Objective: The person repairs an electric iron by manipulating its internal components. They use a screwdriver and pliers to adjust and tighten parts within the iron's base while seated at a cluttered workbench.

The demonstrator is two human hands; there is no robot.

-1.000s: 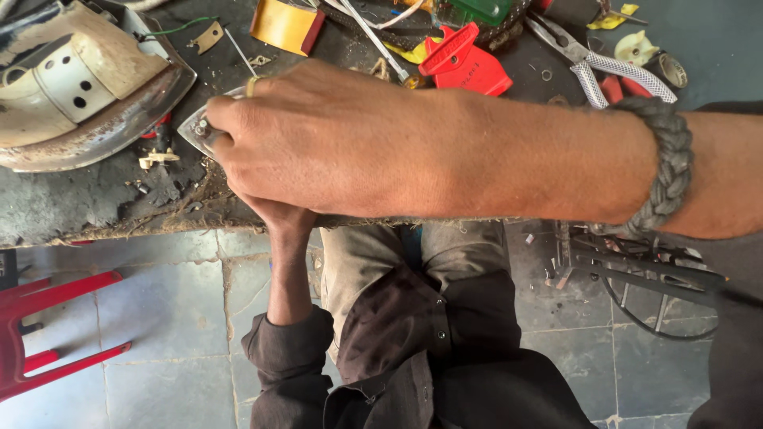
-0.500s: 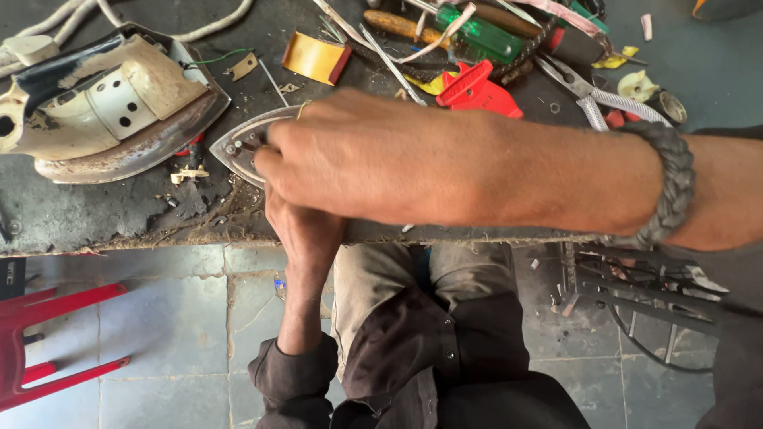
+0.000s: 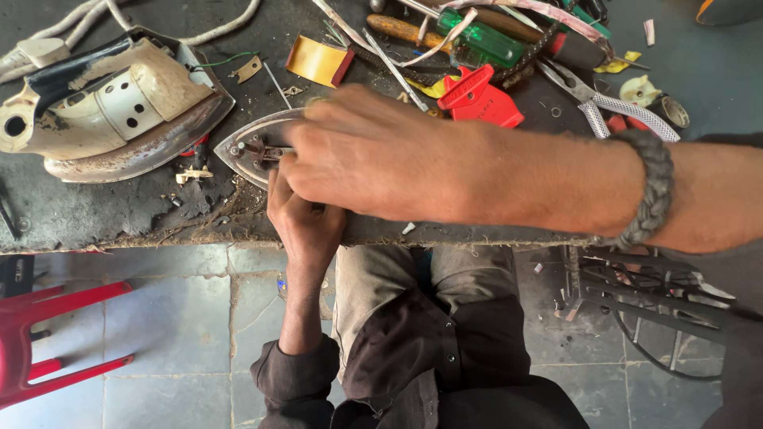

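A pointed metal iron soleplate [image 3: 248, 151] lies at the front edge of the dark workbench [image 3: 103, 214]. My right hand [image 3: 373, 155] reaches in from the right, a braided grey band on its wrist, and covers most of the plate. Its fingertips pinch a small fitting on the plate's top. My left hand [image 3: 302, 222] comes up from below the bench edge and grips the plate's near side. The plate's rear half is hidden under my right hand.
A worn iron body [image 3: 111, 103] with a white cord lies at the back left. A red plastic piece [image 3: 481, 99], a yellow block [image 3: 318, 59], a green-handled screwdriver [image 3: 477, 40] and pliers [image 3: 612, 107] lie behind my hands. A red stool [image 3: 48, 334] stands on the tiled floor.
My right hand has slid back along the soleplate, uncovering its pointed tip and the small fitting. The view has shifted, so the bench items sit lower and further right.
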